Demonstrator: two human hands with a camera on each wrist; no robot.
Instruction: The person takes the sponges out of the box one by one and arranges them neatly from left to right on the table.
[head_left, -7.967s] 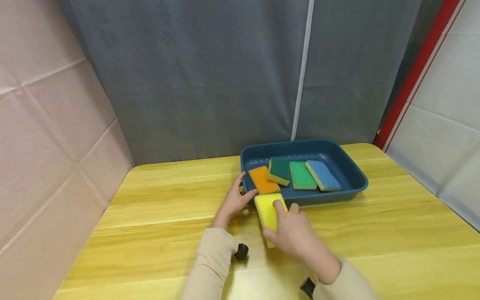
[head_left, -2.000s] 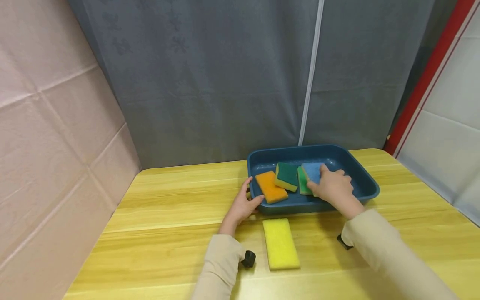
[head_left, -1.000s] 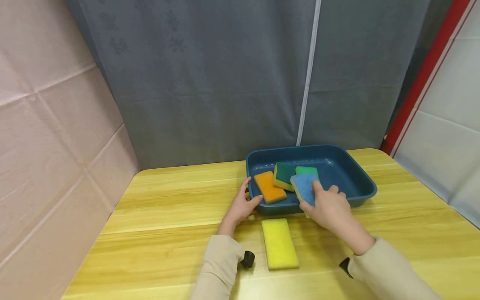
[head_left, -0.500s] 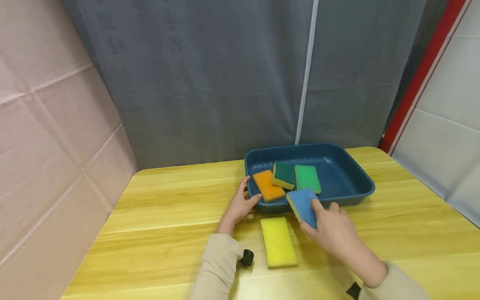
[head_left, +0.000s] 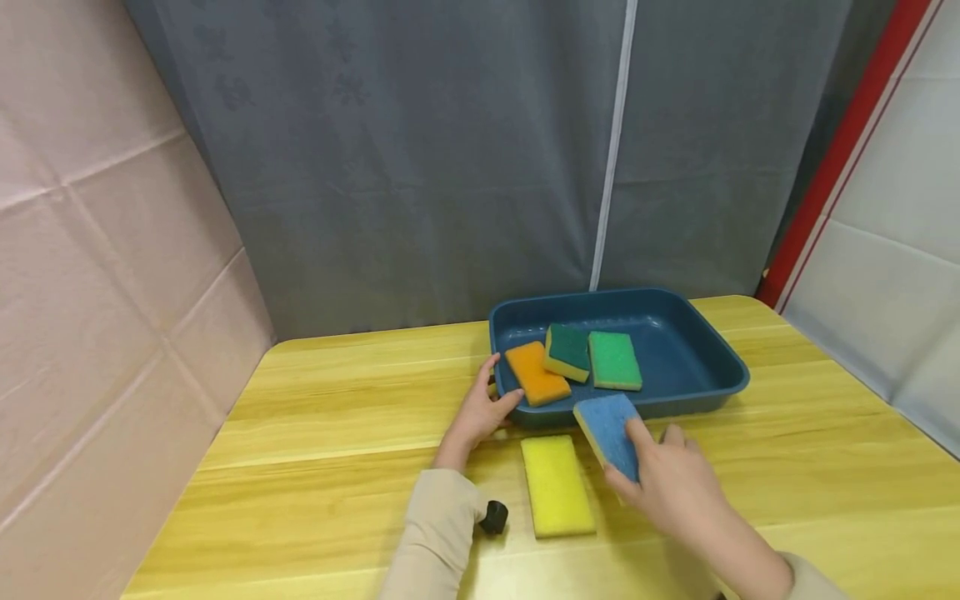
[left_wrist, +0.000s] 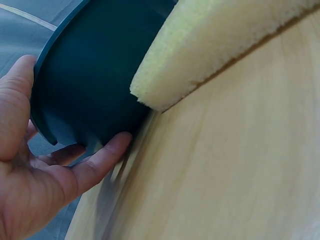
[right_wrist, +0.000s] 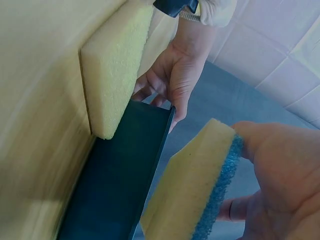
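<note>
Head view: the wooden table [head_left: 337,433] spreads under and around both hands, and the dark blue tray [head_left: 678,406] sits ahead of the right hand and just right of the left. The left hand [head_left: 480,412] grips the tray's near corner, thumb at the rim, fingers underneath, as the left wrist view shows. The right hand [head_left: 678,483] pinches the blue sponge [head_left: 609,425] between thumb and fingers, tilted and raised off the table. That sponge has just come over the near rim and is now on the person's side of the tray. The yellow sponge [head_left: 557,486] lies flat between the hands. Beyond the right hand, the green sponge [head_left: 615,360], orange sponge [head_left: 536,372] and dark green sponge [head_left: 568,348] remain inside. So two sponges are now out, one of them in the air, and three are in.
</note>
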